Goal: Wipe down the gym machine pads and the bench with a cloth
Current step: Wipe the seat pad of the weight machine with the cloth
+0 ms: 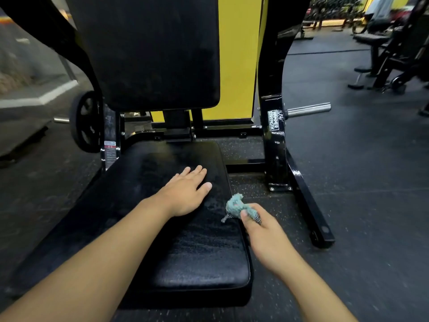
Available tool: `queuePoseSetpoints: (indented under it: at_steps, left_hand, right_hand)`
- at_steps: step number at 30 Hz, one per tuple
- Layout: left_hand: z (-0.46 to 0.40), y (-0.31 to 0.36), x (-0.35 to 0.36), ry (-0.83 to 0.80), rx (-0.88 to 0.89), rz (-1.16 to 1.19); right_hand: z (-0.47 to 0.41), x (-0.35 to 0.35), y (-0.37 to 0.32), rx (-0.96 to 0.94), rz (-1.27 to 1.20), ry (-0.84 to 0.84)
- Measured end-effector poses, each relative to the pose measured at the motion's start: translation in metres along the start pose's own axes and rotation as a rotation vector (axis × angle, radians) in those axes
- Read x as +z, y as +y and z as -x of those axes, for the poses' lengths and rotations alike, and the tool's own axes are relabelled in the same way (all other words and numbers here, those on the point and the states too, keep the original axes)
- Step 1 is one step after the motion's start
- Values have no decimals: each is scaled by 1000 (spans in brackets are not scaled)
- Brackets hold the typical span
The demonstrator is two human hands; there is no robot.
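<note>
Left hand flat on seat pad, right hand gripping cloth

Left hand lies flat on the seat pad; right hand (gripping the cloth) at its right edge; back pad stands beyond.

Black padded seat pad, lying flat and running away from the viewer, its surface dull and streaked, with the upright black back pad rising beyond its far end. A small teal cloth, crumpled into a wad with a frayed grey corner hanging down, sits at the seat pad's right edge, about midway along its length. Both pads are mounted on a black steel machine frame.
</note>
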State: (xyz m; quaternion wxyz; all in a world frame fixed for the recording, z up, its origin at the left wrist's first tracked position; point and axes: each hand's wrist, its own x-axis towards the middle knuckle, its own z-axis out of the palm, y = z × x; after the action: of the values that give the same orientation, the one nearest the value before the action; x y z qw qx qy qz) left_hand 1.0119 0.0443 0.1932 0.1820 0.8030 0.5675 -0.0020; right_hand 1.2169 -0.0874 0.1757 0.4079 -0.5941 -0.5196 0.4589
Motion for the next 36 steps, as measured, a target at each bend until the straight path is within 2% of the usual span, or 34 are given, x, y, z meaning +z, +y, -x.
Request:
queuePoseSetpoints:
  at_steps: [11, 15, 23, 28, 33, 36]
  left_hand:
    - [1, -4, 11, 59, 41, -26]
    - [0, -6, 11, 60, 40, -39]
    - [0, -5, 10, 52, 37, -59]
    - [2, -1, 8, 51, 24, -65]
    - [10, 2, 10, 65, 18, -47]
    - [12, 2, 9, 71, 27, -35]
  right_hand:
    - [-132, 17, 0, 156, -260, 22]
    - [-104, 15, 9, 97, -140, 27]
    - [36, 3, 1, 71, -64, 12]
    - [10, 14, -1, 104, -166, 104]
    - [-39, 19, 1, 138, -231, 97]
    - [-35, 18, 3, 112, -108, 92]
